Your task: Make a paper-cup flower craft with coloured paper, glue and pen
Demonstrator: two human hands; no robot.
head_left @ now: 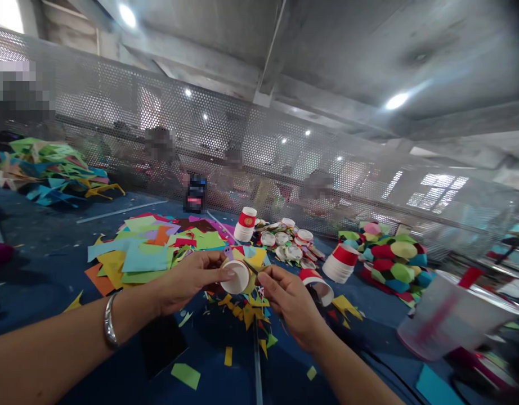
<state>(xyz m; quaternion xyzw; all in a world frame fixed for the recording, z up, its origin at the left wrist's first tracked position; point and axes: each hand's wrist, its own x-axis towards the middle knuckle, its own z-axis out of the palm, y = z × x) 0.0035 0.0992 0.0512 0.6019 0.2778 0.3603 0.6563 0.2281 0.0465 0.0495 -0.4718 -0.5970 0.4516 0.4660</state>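
On the blue table point(48, 264), a heap of coloured paper scraps point(145, 250) lies toward the far left of the work area. The left hand point(187, 281), a bangle point(110, 320) at its wrist, has its fingers closed around a small white paper cup point(236, 277), held above the table's middle over more scraps. The right hand point(291, 301) touches the cup's rim, fingers pinched; what they grip is too small to tell. Stacked red-and-white cups point(341, 261) stand farther right, then a clear plastic cup point(445, 320) near the right edge.
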